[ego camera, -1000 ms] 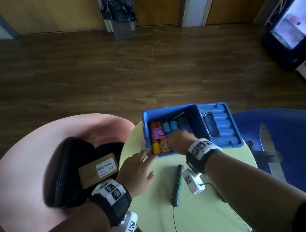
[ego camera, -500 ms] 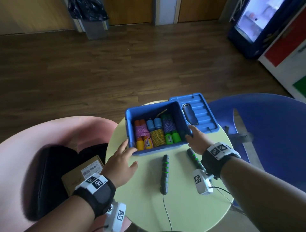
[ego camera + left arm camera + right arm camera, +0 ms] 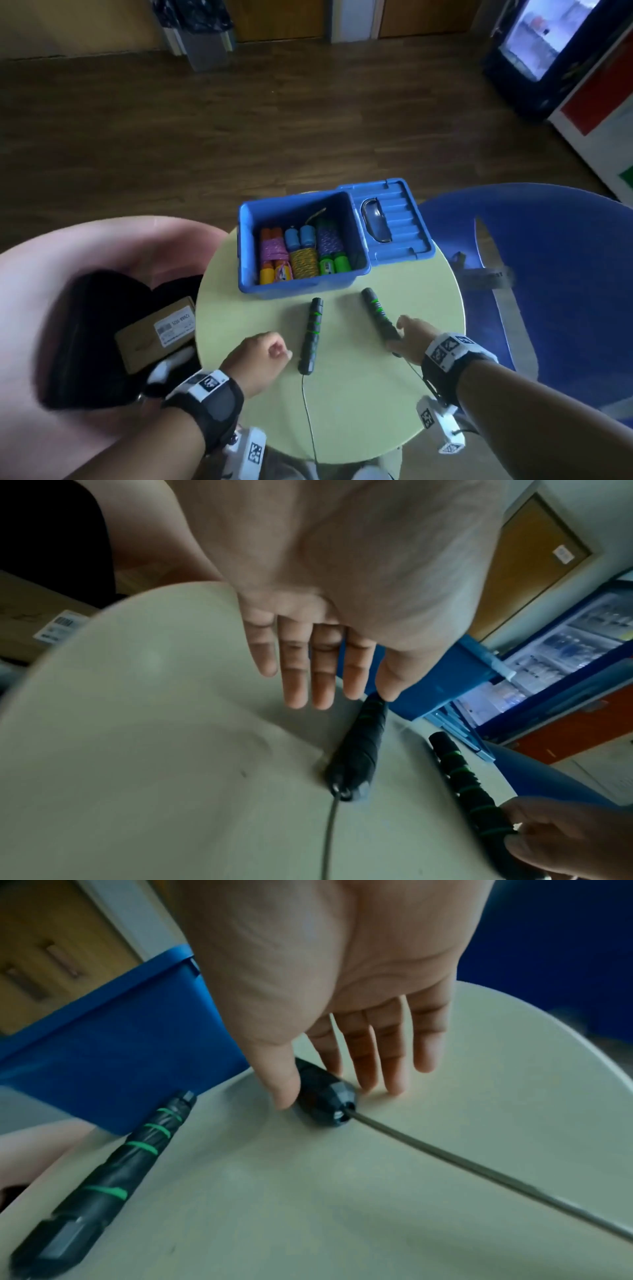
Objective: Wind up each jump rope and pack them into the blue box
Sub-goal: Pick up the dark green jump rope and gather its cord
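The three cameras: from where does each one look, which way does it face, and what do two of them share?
Head: worn high, facing forward and down at the round table with the blue box; both forearms, the left hand and the right hand show.
Left wrist: under the left palm, looking along the straight fingers toward the box.
Right wrist: under the right palm, looking along its fingers, which touch the right handle.
Shared: all three views show the left handle lying on the table.
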`<state>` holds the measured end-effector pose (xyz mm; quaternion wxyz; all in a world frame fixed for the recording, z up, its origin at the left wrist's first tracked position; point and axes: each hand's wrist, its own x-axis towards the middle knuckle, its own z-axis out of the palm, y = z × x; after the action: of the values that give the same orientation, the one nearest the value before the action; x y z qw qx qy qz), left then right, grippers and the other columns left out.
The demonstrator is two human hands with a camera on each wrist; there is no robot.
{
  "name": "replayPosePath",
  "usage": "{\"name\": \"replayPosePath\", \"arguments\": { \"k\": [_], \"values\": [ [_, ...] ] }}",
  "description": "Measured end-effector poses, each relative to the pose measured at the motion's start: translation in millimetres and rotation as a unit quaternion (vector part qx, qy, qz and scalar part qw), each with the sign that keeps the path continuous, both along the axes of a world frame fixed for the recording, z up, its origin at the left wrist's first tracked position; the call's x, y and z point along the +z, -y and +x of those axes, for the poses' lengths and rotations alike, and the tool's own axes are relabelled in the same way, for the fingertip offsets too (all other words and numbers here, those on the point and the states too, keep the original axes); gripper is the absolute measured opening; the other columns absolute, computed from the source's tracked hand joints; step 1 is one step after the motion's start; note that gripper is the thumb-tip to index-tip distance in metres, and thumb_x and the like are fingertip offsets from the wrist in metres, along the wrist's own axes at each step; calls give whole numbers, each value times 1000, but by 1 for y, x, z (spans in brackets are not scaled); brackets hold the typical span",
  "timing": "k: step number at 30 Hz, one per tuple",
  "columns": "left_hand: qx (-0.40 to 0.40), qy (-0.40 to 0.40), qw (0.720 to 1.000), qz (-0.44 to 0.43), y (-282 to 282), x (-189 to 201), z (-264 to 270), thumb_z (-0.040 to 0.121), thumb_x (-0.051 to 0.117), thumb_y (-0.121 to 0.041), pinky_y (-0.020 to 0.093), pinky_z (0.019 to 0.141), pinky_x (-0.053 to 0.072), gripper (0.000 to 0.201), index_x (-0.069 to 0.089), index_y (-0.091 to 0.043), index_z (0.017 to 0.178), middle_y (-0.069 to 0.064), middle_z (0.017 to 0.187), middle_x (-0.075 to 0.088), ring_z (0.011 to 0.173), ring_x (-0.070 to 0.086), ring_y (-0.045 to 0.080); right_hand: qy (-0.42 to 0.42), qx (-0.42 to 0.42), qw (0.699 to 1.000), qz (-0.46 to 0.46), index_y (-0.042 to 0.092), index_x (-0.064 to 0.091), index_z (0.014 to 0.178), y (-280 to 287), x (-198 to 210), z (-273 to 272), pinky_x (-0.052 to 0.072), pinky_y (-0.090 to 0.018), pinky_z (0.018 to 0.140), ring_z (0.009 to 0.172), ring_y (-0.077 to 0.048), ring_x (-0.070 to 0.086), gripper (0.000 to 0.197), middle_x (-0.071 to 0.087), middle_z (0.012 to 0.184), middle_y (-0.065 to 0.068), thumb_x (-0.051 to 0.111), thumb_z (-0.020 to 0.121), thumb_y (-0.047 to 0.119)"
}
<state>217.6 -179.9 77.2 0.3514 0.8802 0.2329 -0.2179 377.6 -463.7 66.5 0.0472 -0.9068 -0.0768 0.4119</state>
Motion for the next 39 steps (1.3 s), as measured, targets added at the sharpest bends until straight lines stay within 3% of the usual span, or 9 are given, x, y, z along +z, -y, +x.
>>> {"name": "replayPosePath", "arguments": {
  "k": [5, 8, 13, 18, 21, 23, 31, 35, 39],
  "values": [
    [61, -50, 996, 40, 48, -15, 18, 83, 64, -52, 30, 80, 51, 30, 53, -26, 94, -14, 86, 63, 87, 63, 18, 12, 59, 998, 26, 12, 54, 108, -2, 0, -1, 44, -32, 68, 79, -27, 62, 32, 63, 90, -6, 55, 90, 38],
    [84, -90, 990, 74, 72, -18, 17, 79, 65, -56, 30, 75, 49, 39, 51, -25, 99, -7, 95, 68, 90, 64, 23, -10, 59, 998, 36, 16, 61, 93, 9, -2, 1, 52, -32, 69, 65, -21, 63, 28, 67, 78, -2, 49, 87, 41],
    [129, -114, 983, 63, 96, -8, 2, 76, 62, -46, 31, 72, 51, 29, 58, -20, 86, -1, 85, 69, 79, 65, 24, -119, 9, 984, 133, 14, 60, 83, 38, 8, -13, 54, -31, 60, 61, -21, 64, 7, 71, 73, -5, 63, 85, 20],
    [267, 20, 949, -165, 122, 27, 4, 58, 61, -38, 39, 69, 51, 34, 60, -9, 77, 4, 64, 65, 60, 62, 24, -190, -82, 947, 245, 9, 56, 100, 65, 38, -12, 46, -26, 50, 57, -17, 65, 15, 71, 68, -4, 66, 90, 13],
    [314, 93, 907, -266, 145, 65, 23, 77, 65, -16, 36, 69, 48, 19, 59, -2, 87, 14, 71, 63, 58, 61, 23, -195, -146, 915, 320, 3, 59, 111, 63, 70, -6, 47, -26, 53, 60, -17, 66, 24, 71, 76, -8, 68, 91, 14],
    [297, 125, 900, -293, 157, 88, 37, 92, 55, -5, 33, 69, 51, 8, 61, -3, 97, 15, 74, 65, 62, 64, 25, -186, -169, 898, 362, 1, 60, 113, 57, 92, -2, 48, -26, 56, 60, -17, 65, 28, 71, 79, -10, 69, 91, 16],
    [234, 265, 879, -319, 171, 160, 77, 97, 58, -11, 32, 72, 60, 37, 56, -30, 130, 9, 97, 75, 79, 72, 20, -124, -153, 860, 471, 5, 65, 102, 30, 164, 20, 52, -32, 67, 61, -17, 64, 24, 72, 80, -10, 74, 88, 23],
    [198, 295, 876, -327, 171, 182, 80, 101, 53, -17, 37, 81, 60, 39, 50, -38, 134, -4, 122, 69, 105, 70, 17, -110, -144, 838, 515, -6, 59, 112, 24, 191, 23, 55, -33, 70, 66, -18, 65, 43, 71, 82, -11, 76, 87, 25],
    [197, 299, 851, -385, 176, 194, 78, 92, 55, -29, 36, 79, 56, 41, 54, -37, 132, -2, 125, 69, 104, 70, 20, -75, -130, 831, 535, -9, 53, 111, 23, 202, 20, 55, -34, 67, 64, -18, 64, 57, 70, 80, -12, 78, 84, 34]
  ]
}}
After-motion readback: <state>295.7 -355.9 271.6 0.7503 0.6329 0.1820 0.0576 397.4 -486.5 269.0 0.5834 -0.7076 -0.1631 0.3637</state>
